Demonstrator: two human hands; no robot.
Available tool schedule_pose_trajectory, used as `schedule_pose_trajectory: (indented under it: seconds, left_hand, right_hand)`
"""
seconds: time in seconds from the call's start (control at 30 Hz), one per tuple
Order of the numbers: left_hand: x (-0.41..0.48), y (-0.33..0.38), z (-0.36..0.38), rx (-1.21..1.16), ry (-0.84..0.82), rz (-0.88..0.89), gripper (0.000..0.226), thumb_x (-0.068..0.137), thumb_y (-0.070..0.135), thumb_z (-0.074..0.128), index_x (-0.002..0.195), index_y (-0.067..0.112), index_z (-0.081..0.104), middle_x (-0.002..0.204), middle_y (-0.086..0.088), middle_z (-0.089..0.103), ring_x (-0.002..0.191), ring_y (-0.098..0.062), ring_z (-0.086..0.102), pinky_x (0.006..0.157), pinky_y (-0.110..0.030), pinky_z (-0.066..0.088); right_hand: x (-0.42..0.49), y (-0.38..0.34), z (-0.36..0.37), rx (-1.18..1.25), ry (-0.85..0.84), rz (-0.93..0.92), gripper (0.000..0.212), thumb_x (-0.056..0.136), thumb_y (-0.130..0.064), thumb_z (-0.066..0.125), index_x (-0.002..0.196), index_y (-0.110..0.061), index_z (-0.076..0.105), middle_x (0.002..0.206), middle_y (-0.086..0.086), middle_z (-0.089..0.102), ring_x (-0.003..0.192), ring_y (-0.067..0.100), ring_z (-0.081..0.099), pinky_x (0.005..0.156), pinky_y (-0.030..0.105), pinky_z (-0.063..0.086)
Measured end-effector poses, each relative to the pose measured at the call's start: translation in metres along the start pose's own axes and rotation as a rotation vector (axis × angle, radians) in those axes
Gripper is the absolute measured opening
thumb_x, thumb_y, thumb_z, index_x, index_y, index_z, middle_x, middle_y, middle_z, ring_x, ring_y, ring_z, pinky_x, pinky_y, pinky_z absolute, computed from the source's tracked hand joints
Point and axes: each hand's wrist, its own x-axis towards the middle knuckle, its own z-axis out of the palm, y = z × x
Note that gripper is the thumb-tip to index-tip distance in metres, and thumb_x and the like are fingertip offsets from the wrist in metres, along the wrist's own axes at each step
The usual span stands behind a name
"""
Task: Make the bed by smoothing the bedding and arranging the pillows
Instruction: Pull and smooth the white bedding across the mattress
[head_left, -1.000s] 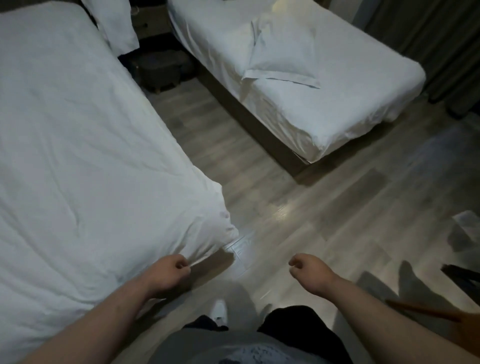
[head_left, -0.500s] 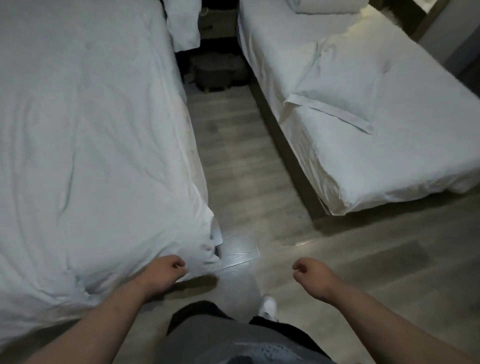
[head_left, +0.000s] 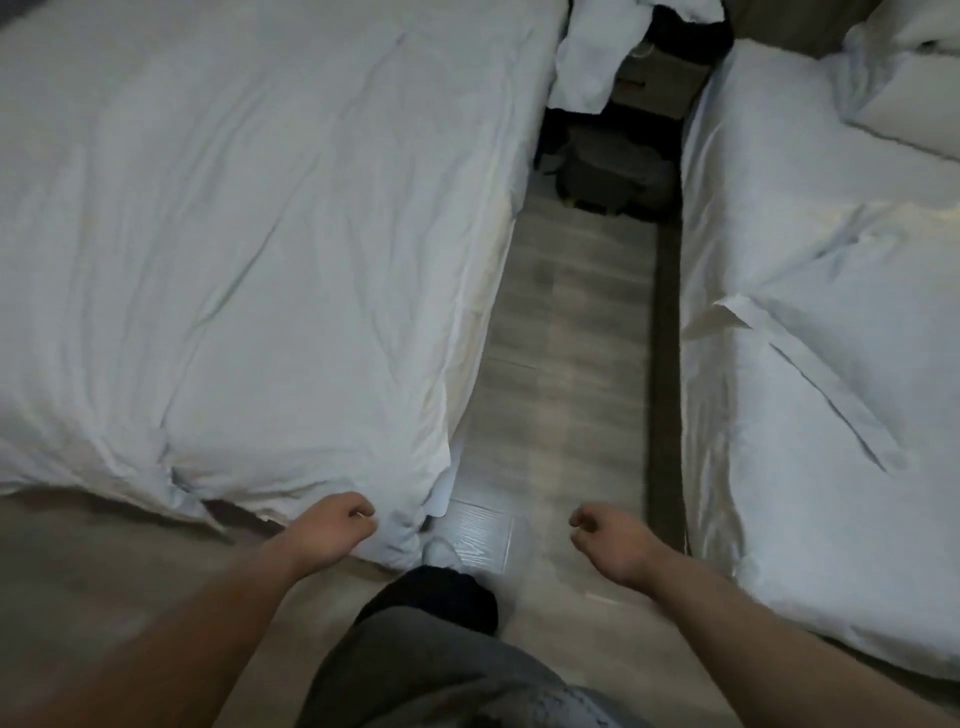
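The left bed carries a creased white duvet (head_left: 260, 234), whose near right corner (head_left: 415, 519) hangs bunched over the foot end. My left hand (head_left: 332, 530) is a loose fist right at that corner, against the fabric; no cloth shows between the fingers. My right hand (head_left: 613, 545) is curled shut over the floor, holding nothing. On the right bed (head_left: 810, 519) lies a white pillow (head_left: 857, 280) with its flap toward me. A second pillow (head_left: 914, 104) sits at the head of that bed.
A wooden-floor aisle (head_left: 566, 338) runs between the two beds. At its far end stand a nightstand (head_left: 660, 78) and a dark object (head_left: 613, 171) on the floor. White cloth (head_left: 587, 57) hangs by the left bed's head. My shoe (head_left: 441, 551) is near the duvet corner.
The view has swung left and forward, so the aisle is now centred and the right bed is close on my right. Both hands keep the same curled pose.
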Motion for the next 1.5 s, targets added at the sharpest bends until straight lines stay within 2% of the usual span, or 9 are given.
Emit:
schedule_pose_trajectory:
  seconds: [0.43, 0.53, 0.67, 0.87, 0.93, 1.03, 1.23, 1.37, 1.5]
  left_hand:
    - [0.001, -0.022, 0.013, -0.076, 0.071, -0.310, 0.021, 0.092, 0.028, 0.057, 0.104, 0.017, 0.069, 0.111, -0.002, 0.065, 0.108, -0.018, 0.057, 0.089, -0.022, 0.038]
    - [0.009, -0.034, 0.040, -0.251, 0.056, -0.339, 0.011, 0.089, 0.016, 0.059, 0.079, 0.013, 0.063, 0.086, -0.007, 0.061, 0.090, -0.023, 0.061, 0.074, -0.030, 0.039]
    - [0.032, -0.052, 0.085, -0.431, 0.120, -0.370, 0.006, 0.089, 0.017, 0.063, 0.086, 0.013, 0.068, 0.089, -0.005, 0.063, 0.084, -0.011, 0.054, 0.067, -0.021, 0.034]
    - [0.090, -0.061, 0.138, -0.953, 0.264, -0.611, 0.016, 0.090, 0.012, 0.057, 0.077, 0.009, 0.066, 0.072, -0.005, 0.057, 0.067, -0.013, 0.054, 0.057, -0.026, 0.037]
    - [0.110, -0.051, 0.148, -1.426, 0.242, -0.741, 0.019, 0.095, 0.029, 0.057, 0.097, 0.014, 0.067, 0.076, -0.003, 0.060, 0.060, -0.011, 0.057, 0.049, -0.018, 0.042]
    - [0.141, -0.046, 0.164, -1.984, 0.179, -0.762, 0.048, 0.090, 0.065, 0.045, 0.098, 0.020, 0.058, 0.098, -0.014, 0.063, 0.086, -0.023, 0.062, 0.063, -0.029, 0.049]
    - [0.174, -0.051, 0.167, -2.671, 0.834, -0.688, 0.039, 0.095, 0.035, 0.055, 0.126, 0.011, 0.058, 0.110, -0.012, 0.069, 0.093, -0.032, 0.063, 0.071, -0.049, 0.056]
    - [0.157, -0.057, 0.147, -2.492, 1.168, -0.840, 0.046, 0.089, 0.019, 0.061, 0.133, 0.010, 0.052, 0.131, -0.011, 0.059, 0.097, -0.021, 0.060, 0.082, -0.037, 0.053]
    - [0.132, -0.054, 0.089, -2.121, 1.715, -0.888, 0.062, 0.073, 0.005, 0.075, 0.131, 0.011, 0.051, 0.127, -0.008, 0.060, 0.108, -0.026, 0.062, 0.094, -0.045, 0.052]
  right_hand:
    - [0.113, -0.068, -0.051, -0.431, -0.256, -0.208, 0.032, 0.093, -0.025, 0.051, 0.122, -0.016, 0.061, 0.125, 0.004, 0.062, 0.113, 0.019, 0.057, 0.088, 0.022, 0.041]
    - [0.144, -0.085, -0.048, -0.518, -0.299, -0.251, 0.032, 0.092, -0.027, 0.051, 0.121, -0.018, 0.061, 0.124, 0.004, 0.062, 0.112, 0.019, 0.057, 0.089, 0.022, 0.041]
    - [0.197, -0.112, -0.034, -0.679, -0.354, -0.346, 0.035, 0.093, -0.027, 0.049, 0.125, -0.017, 0.058, 0.129, 0.006, 0.059, 0.116, 0.021, 0.055, 0.092, 0.022, 0.041]
    - [0.269, -0.151, 0.002, -0.998, -0.265, -0.758, 0.058, 0.090, -0.031, 0.048, 0.145, -0.019, 0.033, 0.147, 0.007, 0.037, 0.131, 0.027, 0.040, 0.107, 0.034, 0.037]
    - [0.284, -0.158, 0.017, -1.024, -0.221, -0.937, 0.069, 0.086, -0.034, 0.053, 0.148, -0.023, 0.025, 0.149, 0.006, 0.027, 0.131, 0.029, 0.034, 0.106, 0.037, 0.038]
    - [0.304, -0.161, 0.036, -1.029, -0.204, -1.019, 0.080, 0.082, -0.041, 0.061, 0.148, -0.025, 0.020, 0.148, 0.008, 0.017, 0.132, 0.031, 0.027, 0.105, 0.039, 0.038]
    - [0.319, -0.163, 0.051, -0.827, -0.039, -1.139, 0.082, 0.078, -0.041, 0.070, 0.144, -0.034, 0.023, 0.148, 0.014, 0.018, 0.121, 0.035, 0.038, 0.091, 0.044, 0.048]
    - [0.314, -0.180, 0.051, -0.817, 0.055, -1.196, 0.068, 0.082, -0.043, 0.069, 0.143, -0.029, 0.042, 0.153, 0.021, 0.023, 0.120, 0.037, 0.037, 0.100, 0.044, 0.041]
    - [0.307, -0.215, 0.045, -0.728, 0.021, -1.135, 0.030, 0.095, -0.033, 0.053, 0.121, -0.022, 0.065, 0.148, 0.012, 0.036, 0.128, 0.035, 0.032, 0.106, 0.036, 0.032]
